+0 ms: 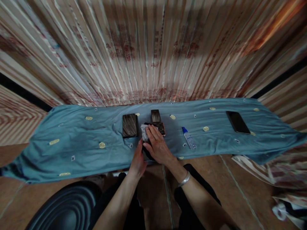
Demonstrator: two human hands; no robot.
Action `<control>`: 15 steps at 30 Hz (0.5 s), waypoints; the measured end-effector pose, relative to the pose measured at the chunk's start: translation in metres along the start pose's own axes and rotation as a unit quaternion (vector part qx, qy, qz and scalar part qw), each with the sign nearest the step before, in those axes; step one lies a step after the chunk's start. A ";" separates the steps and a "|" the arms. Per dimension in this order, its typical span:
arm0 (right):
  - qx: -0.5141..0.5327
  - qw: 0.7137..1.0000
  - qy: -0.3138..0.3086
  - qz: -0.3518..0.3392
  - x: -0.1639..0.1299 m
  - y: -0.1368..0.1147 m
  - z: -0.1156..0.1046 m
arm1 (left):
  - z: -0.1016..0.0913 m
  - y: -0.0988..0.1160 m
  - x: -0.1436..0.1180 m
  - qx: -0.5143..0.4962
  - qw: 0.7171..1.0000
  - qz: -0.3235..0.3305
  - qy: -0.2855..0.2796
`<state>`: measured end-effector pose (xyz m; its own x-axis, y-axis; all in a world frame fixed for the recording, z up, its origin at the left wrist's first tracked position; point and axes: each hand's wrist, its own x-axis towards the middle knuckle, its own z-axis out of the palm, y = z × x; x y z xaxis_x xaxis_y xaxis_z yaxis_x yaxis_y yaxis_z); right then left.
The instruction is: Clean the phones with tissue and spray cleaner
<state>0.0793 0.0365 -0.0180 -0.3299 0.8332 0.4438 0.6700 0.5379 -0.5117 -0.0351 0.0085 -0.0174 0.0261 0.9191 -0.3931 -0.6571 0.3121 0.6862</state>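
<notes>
My left hand [138, 160] is closed around the near left edge of a dark, phone-like device [147, 154], much of which my hands cover. Over that device, my right hand [157, 143] presses a crumpled white tissue [144, 131] with its fingers laid together. Just beyond the fingers lies a dark phone with a reddish edge [161, 128], partly hidden. A smaller dark rectangular device [155, 116] sits behind it. To the left rests a larger phone with a shiny dark face [129, 125], apparently on top of another one. A clear bottle with a blue cap [189, 139] lies to the right.
A blue cloth with yellow prints [79, 137] covers the long narrow table. Another black phone [238, 122] lies at its right. Striped curtains [144, 57] hang behind. A round black ridged stool [67, 207] stands at lower left, and a bag-like bundle [254, 169] is at lower right.
</notes>
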 end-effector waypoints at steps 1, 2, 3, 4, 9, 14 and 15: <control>0.000 1.000 0.001 -0.003 0.000 -0.001 -0.001 | 0.001 0.002 0.000 -0.006 1.000 -0.003 -0.003; -0.003 1.000 0.002 -0.004 -0.001 -0.003 -0.003 | 0.002 0.003 0.000 -0.012 1.000 -0.007 -0.008; -0.006 1.000 -0.002 -0.005 -0.001 -0.005 -0.003 | 0.004 0.004 0.000 -0.018 1.000 -0.011 -0.012; -0.009 1.000 -0.009 -0.004 -0.001 -0.007 -0.004 | 0.005 0.005 -0.001 -0.022 1.000 -0.014 -0.013; -0.014 0.999 -0.050 -0.007 -0.002 -0.012 0.001 | 0.004 0.006 -0.003 -0.019 0.999 -0.030 0.005; -0.005 1.000 -0.012 0.000 0.002 -0.002 0.002 | -0.011 -0.007 -0.001 0.024 0.999 -0.023 -0.010; -0.004 1.000 -0.003 0.006 0.003 0.000 0.001 | -0.014 -0.010 0.000 0.028 0.999 -0.026 -0.017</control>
<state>0.0775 0.0389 -0.0177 -0.3260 0.8403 0.4332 0.6793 0.5269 -0.5109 -0.0389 0.0016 -0.0326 0.0846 0.9087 -0.4088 -0.6110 0.3714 0.6991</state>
